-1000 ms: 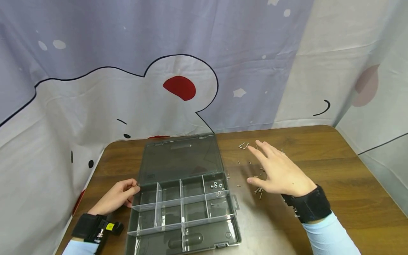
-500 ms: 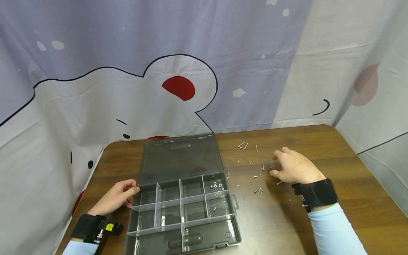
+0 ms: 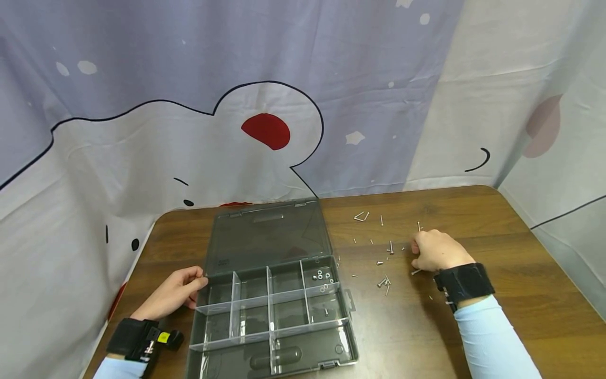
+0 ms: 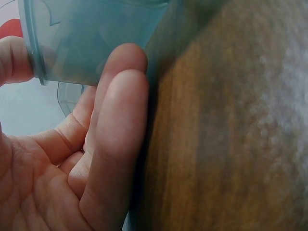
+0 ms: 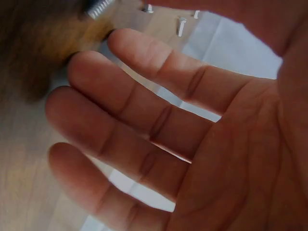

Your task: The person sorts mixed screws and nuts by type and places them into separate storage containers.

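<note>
A grey see-through compartment box (image 3: 289,363) lies on the table with its lid (image 3: 270,231) folded back. My left hand (image 3: 172,289) grips the box's left side; in the left wrist view, fingers (image 4: 122,115) lie against the bluish plastic wall. My right hand (image 3: 440,250) is low over the table at right, fingers bent down, near a screw (image 3: 416,272) and another screw (image 3: 418,226). In the right wrist view its fingers (image 5: 139,53) are apart from the thumb, with nothing seen between them. A threaded screw end (image 5: 100,7) shows beyond the fingertips, blurred.
Several nuts (image 3: 320,275) lie in the box's upper right compartment, and a small screw (image 3: 326,312) in the one below. Loose screws (image 3: 384,282) are scattered on the table between box and right hand. A patterned curtain (image 3: 379,105) hangs behind the table.
My right hand has moved right and down from above the screws, its fingers now bent toward the table. The screw in the box has shifted slightly. My left hand stays put.
</note>
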A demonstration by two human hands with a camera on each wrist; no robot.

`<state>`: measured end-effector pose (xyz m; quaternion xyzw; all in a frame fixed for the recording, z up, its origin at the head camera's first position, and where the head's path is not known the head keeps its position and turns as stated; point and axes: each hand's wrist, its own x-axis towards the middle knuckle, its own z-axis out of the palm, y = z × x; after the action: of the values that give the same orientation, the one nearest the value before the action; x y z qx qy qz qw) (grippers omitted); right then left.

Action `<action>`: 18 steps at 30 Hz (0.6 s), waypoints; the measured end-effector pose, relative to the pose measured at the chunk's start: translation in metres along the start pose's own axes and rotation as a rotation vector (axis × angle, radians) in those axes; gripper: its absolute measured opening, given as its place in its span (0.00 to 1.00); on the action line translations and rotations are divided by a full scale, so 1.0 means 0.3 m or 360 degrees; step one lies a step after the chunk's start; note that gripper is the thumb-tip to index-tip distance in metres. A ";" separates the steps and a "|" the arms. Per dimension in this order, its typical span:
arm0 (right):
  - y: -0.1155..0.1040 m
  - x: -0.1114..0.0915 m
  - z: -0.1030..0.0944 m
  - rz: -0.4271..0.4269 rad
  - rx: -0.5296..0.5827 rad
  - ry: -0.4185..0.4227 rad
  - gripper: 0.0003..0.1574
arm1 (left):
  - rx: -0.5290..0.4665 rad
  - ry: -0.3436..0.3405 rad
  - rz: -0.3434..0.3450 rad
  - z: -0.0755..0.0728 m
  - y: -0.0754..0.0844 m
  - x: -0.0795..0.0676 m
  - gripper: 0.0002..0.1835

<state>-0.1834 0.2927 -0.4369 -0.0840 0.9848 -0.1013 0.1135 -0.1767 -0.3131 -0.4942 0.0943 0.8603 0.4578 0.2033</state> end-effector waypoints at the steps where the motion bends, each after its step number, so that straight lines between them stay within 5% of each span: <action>1: 0.001 0.002 0.003 -0.0005 -0.0001 0.0010 0.13 | 0.0001 -0.0003 0.0003 0.000 -0.001 0.000 0.15; 18: -0.014 0.023 0.010 -0.0102 0.0003 0.0226 0.11 | 0.0014 -0.0004 0.0023 0.000 -0.001 -0.002 0.15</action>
<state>-0.1887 0.2869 -0.4402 -0.1080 0.9871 -0.1114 0.0401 -0.1761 -0.3136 -0.4942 0.1019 0.8614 0.4552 0.2007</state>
